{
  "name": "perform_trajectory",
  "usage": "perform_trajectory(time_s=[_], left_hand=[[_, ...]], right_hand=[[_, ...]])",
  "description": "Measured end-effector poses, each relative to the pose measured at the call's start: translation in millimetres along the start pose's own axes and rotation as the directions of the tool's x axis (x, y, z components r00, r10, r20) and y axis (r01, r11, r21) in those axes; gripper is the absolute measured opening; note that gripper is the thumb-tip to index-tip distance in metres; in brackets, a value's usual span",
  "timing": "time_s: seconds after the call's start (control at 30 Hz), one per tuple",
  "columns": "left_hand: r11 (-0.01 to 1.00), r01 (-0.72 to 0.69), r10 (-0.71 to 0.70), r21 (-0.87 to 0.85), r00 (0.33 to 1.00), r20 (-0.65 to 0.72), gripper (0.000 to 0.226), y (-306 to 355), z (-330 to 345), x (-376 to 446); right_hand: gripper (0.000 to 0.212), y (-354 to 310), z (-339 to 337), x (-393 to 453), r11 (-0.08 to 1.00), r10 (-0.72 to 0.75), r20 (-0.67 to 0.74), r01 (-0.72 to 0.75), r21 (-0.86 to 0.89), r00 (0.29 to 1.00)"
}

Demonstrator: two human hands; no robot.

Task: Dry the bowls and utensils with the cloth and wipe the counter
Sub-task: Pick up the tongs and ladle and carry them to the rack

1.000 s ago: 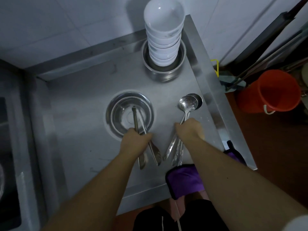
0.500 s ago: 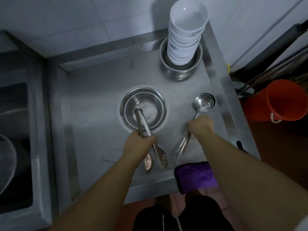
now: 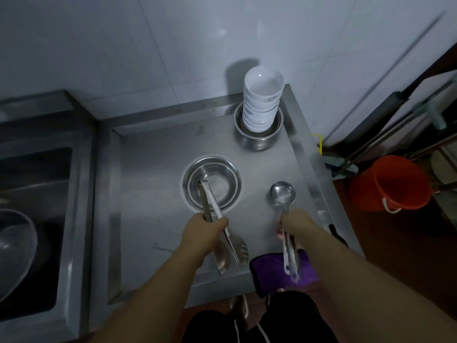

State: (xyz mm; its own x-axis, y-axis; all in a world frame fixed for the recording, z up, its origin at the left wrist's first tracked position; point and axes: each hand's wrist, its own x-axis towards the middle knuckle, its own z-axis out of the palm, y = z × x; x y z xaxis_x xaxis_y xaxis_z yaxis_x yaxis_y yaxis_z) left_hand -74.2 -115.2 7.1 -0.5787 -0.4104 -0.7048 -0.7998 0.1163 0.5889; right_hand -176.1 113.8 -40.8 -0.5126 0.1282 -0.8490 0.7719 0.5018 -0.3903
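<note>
On the steel surface [image 3: 153,194], the left hand [image 3: 202,233] has its fingers clamped round two utensils [image 3: 222,233] whose handle ends lie in the metal bowl [image 3: 211,183]. Right of the bowl, the right hand [image 3: 300,225] grips ladles [image 3: 284,201] over the purple cloth [image 3: 269,271]. White bowls [image 3: 262,102] stand stacked behind.

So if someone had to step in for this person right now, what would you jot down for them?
Left hand: grips tongs, whose hinge end lies over the steel bowl mid-counter.
Right hand: grips the ladles by their handles, scoops away from the person.
Purple cloth: hangs over the counter's near edge, in neither hand.
White bowls: stacked in a steel pot at the back right corner.
Done: cannot tell what is dry.
Left: take up the cloth, dry the utensils and bowls, wipe the counter.
</note>
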Motion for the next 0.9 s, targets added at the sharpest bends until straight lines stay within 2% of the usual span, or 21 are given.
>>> perform_trajectory(time_s=[0.13, 0.23, 0.47, 0.57, 0.7, 0.9], left_hand=[[0.999, -0.011, 0.011, -0.034, 1.0, 0.0, 0.025, 2.9, 1.0, -21.9], [0.999, -0.027, 0.026, -0.035, 0.999, -0.019, 0.023, 6.1, 2.4, -39.4], [0.992, -0.014, 0.0, -0.126, 0.994, -0.105, 0.039, 8.1, 4.6, -89.8], [0.984, -0.019, -0.012, -0.177, 0.985, -0.173, 0.029, 9.7, 9.4, -119.3], [0.969, -0.016, -0.059, -0.246, 0.954, -0.295, 0.034, 3.6, 16.5, -163.6], [0.917, -0.021, -0.17, -0.398, 0.883, -0.437, 0.035, -32.0, 26.8, -242.0]], right_hand=[[0.021, 21.0, 3.2, -23.5, 0.998, -0.06, -0.022, 0.06, 0.017, 0.998], [0.024, 18.5, -2.7, -39.7, 0.986, -0.128, 0.042, 0.132, -0.104, 0.991], [0.02, -8.1, -20.2, -78.1, 0.935, -0.265, 0.17, 0.296, -0.197, 0.949], [0.016, -20.6, -31.3, -93.1, 0.881, -0.348, 0.242, 0.404, -0.246, 0.906], [0.019, -35.4, -38.6, -119.4, 0.772, -0.445, 0.344, 0.549, -0.32, 0.827], [0.018, -34.7, -23.4, -172.2, 0.625, -0.485, 0.516, 0.693, -0.36, 0.706]])
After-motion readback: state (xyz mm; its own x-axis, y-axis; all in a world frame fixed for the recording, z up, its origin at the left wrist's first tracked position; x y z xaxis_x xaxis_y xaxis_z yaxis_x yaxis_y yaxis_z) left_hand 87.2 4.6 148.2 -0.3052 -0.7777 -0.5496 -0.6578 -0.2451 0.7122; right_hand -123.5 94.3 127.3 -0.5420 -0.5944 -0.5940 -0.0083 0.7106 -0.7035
